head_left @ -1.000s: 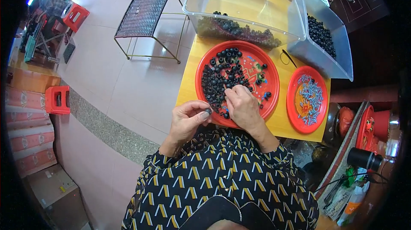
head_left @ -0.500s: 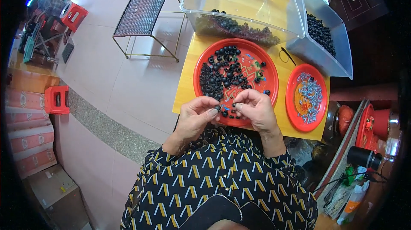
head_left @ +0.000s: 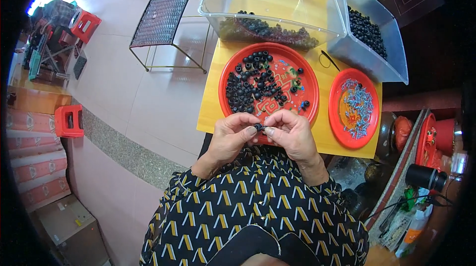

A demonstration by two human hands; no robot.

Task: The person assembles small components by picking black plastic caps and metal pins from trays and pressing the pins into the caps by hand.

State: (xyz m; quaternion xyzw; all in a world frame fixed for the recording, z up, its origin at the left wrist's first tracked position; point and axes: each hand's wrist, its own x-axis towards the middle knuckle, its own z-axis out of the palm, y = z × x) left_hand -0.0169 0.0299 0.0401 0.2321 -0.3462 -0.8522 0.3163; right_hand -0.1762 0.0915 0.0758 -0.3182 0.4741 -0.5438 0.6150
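My left hand point(head_left: 227, 139) pinches a small round black plastic part point(head_left: 258, 127) between thumb and fingertips. Against it, my right hand point(head_left: 295, 139) closes finger and thumb on a smaller black piece, mostly hidden by the fingertips. The two pieces meet, or nearly so, over the near rim of a round red tray point(head_left: 222, 85). Many black hollow round parts point(head_left: 240, 95) lie in that tray, mostly in its left half. A few, some with bluish bits beside them, sit near its right side.
An oval red tray point(head_left: 355, 143) of small silvery-blue pieces point(head_left: 362, 107) stands at right on the yellow table point(head_left: 208, 112). Behind are a clear bin point(head_left: 277, 21) and another bin point(head_left: 391, 43), both holding black parts. Thin black-handled tool point(head_left: 333, 63) lies between. A woven stool point(head_left: 161, 16) stands left.
My hands have come together, bringing the right hand's piece to the left hand's black part. Small black pieces seen near the tray's front rim are now hidden or gone. The view has shifted slightly.
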